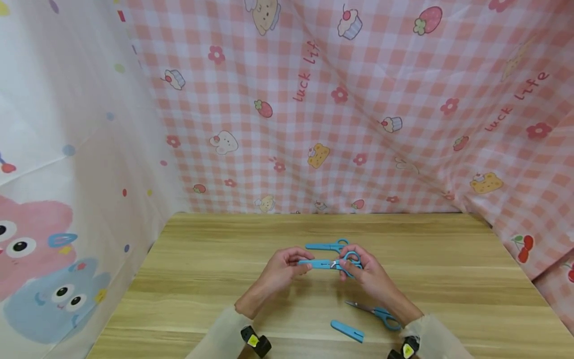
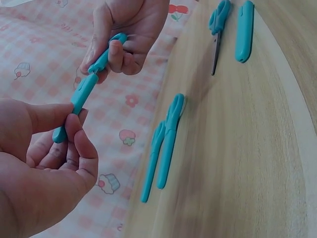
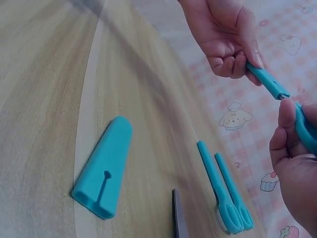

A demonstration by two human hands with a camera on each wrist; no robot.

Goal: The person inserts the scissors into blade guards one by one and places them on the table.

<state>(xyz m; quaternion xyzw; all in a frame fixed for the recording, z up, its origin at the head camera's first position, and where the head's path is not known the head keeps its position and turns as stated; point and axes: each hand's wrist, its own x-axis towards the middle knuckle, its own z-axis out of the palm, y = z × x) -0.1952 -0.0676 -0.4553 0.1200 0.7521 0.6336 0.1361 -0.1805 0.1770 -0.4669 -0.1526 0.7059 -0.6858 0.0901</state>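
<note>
Blue sheath [image 1: 315, 264], pinched by the left hand [image 1: 280, 271], covers the scissors [image 1: 347, 263] gripped by the right hand [image 1: 367, 271].

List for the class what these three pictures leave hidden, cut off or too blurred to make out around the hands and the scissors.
1. Blades of the held scissors: hidden inside their sheath in every view.
2. Bare scissors: the right wrist view's bottom edge cuts them off at the blade tip; the right hand's forearm covers part of the handle in the head view.
3. Left hand: blurred and cut by the left wrist view's edge.
</note>
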